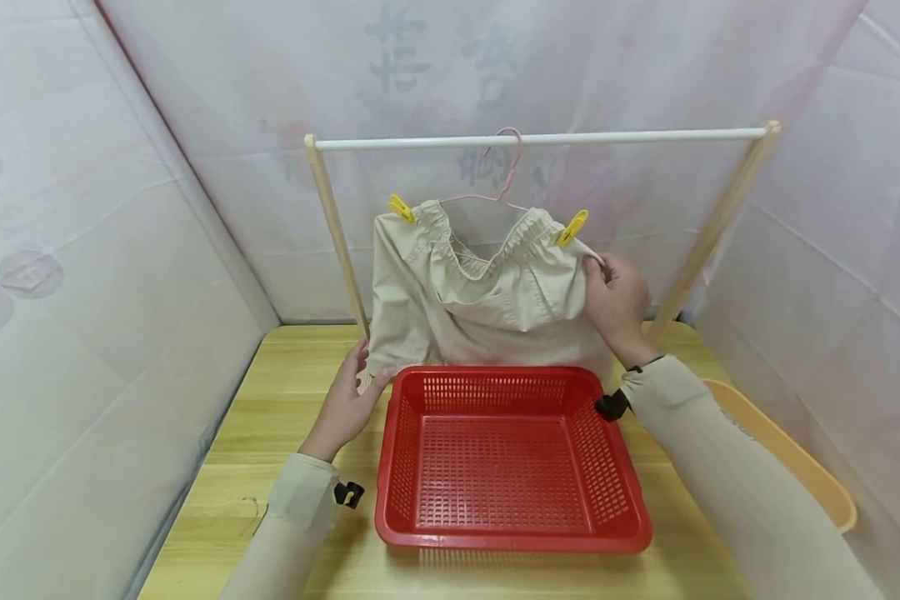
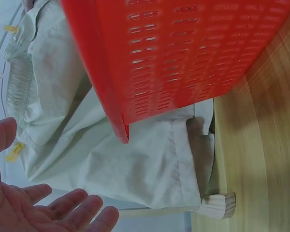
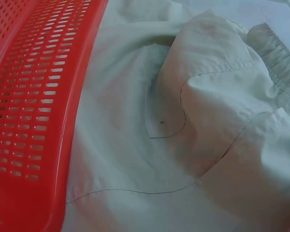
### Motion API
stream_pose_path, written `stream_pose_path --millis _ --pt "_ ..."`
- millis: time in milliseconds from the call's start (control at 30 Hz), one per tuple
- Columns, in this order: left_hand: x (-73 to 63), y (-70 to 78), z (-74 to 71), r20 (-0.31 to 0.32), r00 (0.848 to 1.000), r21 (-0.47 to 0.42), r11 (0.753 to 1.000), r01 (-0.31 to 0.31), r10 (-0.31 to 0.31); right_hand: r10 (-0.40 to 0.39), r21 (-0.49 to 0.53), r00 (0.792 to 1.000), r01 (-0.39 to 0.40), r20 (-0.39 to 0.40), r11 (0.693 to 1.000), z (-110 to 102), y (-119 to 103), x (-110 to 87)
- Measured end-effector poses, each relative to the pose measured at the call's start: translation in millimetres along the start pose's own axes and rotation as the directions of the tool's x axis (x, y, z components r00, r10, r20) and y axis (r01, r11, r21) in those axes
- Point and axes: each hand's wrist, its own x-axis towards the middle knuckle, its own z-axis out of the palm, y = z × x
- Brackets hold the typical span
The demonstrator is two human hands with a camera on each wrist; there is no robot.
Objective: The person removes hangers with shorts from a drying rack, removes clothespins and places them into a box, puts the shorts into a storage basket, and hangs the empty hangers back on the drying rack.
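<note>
Beige pants (image 1: 487,317) with a gathered elastic waistband hang from a pink hanger (image 1: 508,179). One yellow clothespin (image 1: 401,208) clips the waistband at the left, and a second yellow clothespin (image 1: 572,227) clips it at the right. My right hand (image 1: 618,300) pinches the upper right edge of the pants between thumb and fingers; the right wrist view catches only a sliver of it. Low beside the left leg of the pants is my left hand (image 1: 348,404), its fingers (image 2: 84,208) extended and apart, holding nothing. In the left wrist view the leg hem (image 2: 181,164) reaches down near the tabletop.
A red perforated basket (image 1: 513,542) stands in front of the pants and hides their lower part. The hanger hooks over a white rod (image 1: 645,137) on wooden legs (image 1: 330,217). An orange tub (image 1: 787,450) lies at the right, beside the wooden table (image 1: 292,367). Fabric walls surround the table.
</note>
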Motion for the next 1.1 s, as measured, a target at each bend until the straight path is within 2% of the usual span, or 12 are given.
stream_pose_path --millis 100,600,867,1100 --pt "3.3 -5.7 -0.3 0.014 1.000 -0.005 1.000 -0.002 0.002 -0.002 -0.002 1.000 0.002 -0.024 1.000 2 0 -0.9" --pt "2.2 -12.3 -2.4 0.012 1.000 -0.007 1.000 0.011 -0.011 -0.008 -0.025 0.999 0.007 -0.039 1.000 4 1 -0.9" --pt "7.7 -30.3 -2.1 0.017 1.000 -0.014 1.000 -0.018 0.019 -0.014 -0.014 0.999 0.013 -0.051 1.000 8 1 -3.2" --pt "9.6 -45.9 -2.7 0.009 1.000 -0.036 0.999 -0.009 0.010 -0.015 -0.043 0.996 0.011 -0.087 0.999 8 2 -2.8"
